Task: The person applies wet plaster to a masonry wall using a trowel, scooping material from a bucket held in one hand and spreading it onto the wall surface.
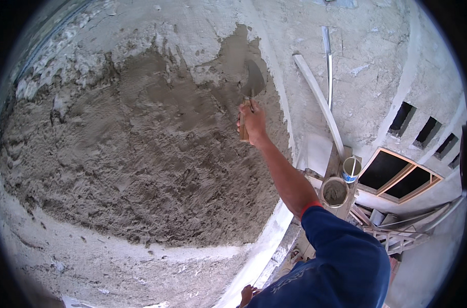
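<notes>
My right hand [251,123] grips the wooden handle of a pointed trowel [255,78], whose metal blade lies against wet grey mortar near the top of a patch. The rough mortar [141,154] covers much of the wall, bordered by pale, uneven plaster [100,25]. My left hand [248,292] shows low in the view beside my blue shirt, its fingers curled near a thin edge; what it holds, if anything, is too small to make out.
At right, a plank [333,167] bears a bucket of mortar [323,192] and a white-and-blue bucket [350,174]. Long straightedges [315,97] lean on the adjoining wall, which has narrow openings and a wood-framed window [400,174]. Timber and rolled material [390,231] are piled below.
</notes>
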Motion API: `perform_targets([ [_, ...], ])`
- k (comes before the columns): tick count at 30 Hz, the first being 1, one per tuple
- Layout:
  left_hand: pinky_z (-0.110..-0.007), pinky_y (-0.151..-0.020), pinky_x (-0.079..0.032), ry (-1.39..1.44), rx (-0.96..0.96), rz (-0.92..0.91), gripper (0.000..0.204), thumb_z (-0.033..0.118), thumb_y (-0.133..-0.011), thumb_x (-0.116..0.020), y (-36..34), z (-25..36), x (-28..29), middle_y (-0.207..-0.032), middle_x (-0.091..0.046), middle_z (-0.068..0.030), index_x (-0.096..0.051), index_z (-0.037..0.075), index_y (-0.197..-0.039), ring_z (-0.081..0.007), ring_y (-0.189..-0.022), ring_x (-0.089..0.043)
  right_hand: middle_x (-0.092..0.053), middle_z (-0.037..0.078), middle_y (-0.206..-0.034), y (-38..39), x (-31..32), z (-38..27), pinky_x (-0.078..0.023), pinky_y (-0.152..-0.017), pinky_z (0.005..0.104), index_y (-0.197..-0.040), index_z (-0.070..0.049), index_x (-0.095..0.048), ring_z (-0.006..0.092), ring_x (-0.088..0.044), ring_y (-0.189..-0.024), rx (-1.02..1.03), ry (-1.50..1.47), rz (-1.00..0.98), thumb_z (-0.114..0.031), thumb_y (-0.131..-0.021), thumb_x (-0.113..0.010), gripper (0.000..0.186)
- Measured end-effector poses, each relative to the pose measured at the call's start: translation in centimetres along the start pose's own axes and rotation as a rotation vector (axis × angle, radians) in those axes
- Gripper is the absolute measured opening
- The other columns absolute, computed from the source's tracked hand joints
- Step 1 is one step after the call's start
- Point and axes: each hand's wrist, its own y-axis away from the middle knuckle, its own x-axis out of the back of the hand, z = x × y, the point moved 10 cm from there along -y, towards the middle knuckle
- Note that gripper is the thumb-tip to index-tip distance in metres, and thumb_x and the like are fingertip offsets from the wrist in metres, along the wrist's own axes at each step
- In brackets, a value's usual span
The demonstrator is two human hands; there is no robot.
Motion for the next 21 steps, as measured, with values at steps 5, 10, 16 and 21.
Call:
perform_targets([
  [5, -0.047, -0.061, -0.052, 0.005, -0.016, -0.021, 0.041, 0.021, -0.093, -0.049, -0.4, 0.0, -0.8, -0.103, -0.061, -0.0204, -0.038, 0.010, -0.131, -0.0380, -0.077, -0.065, -0.054, 0.006, -0.074, 3.7, -3.0, -0.9, -0.045, -0.046, 0.0312, -0.137, -0.005, -0.036, 0.0148, -0.054, -0.056, -0.078, -0.189, -0.090, -0.022, -0.091, -0.057, 0.053],
  [10, -0.047, -0.063, -0.052, 0.000, -0.027, -0.038, 0.040, 0.021, -0.093, -0.049, -1.1, 0.8, -1.6, -0.104, -0.061, -0.0204, -0.038, 0.010, -0.131, -0.0385, -0.078, -0.065, -0.055, 0.009, -0.076, 6.9, -5.7, -4.2, -0.047, -0.043, 0.0290, -0.112, -0.006, -0.045, 0.0162, -0.055, -0.057, -0.217, -0.697, -0.281, -0.020, -0.091, -0.055, 0.027],
  [16, -0.048, -0.065, -0.052, -0.030, -0.038, -0.076, 0.040, 0.021, -0.093, -0.049, -2.6, 3.7, -3.8, -0.105, -0.061, -0.0203, -0.039, 0.010, -0.131, -0.0390, -0.080, -0.064, -0.054, 0.010, -0.080, 9.3, 0.3, -15.2, -0.048, -0.043, 0.0264, -0.119, -0.009, -0.040, 0.0175, -0.055, -0.058, 0.148, -0.887, -0.190, -0.019, -0.092, -0.052, 0.031],
  [21, -0.049, -0.067, -0.052, -0.061, -0.041, -0.085, 0.040, 0.020, -0.093, -0.049, -3.5, 5.2, -4.9, -0.105, -0.061, -0.0202, -0.039, 0.010, -0.130, -0.0395, -0.081, -0.064, -0.052, 0.009, -0.080, 10.1, 8.8, -24.6, -0.049, -0.047, 0.0313, -0.122, -0.007, -0.037, 0.0182, -0.055, -0.057, 0.781, -0.386, 0.193, -0.014, -0.093, -0.053, 0.034],
])
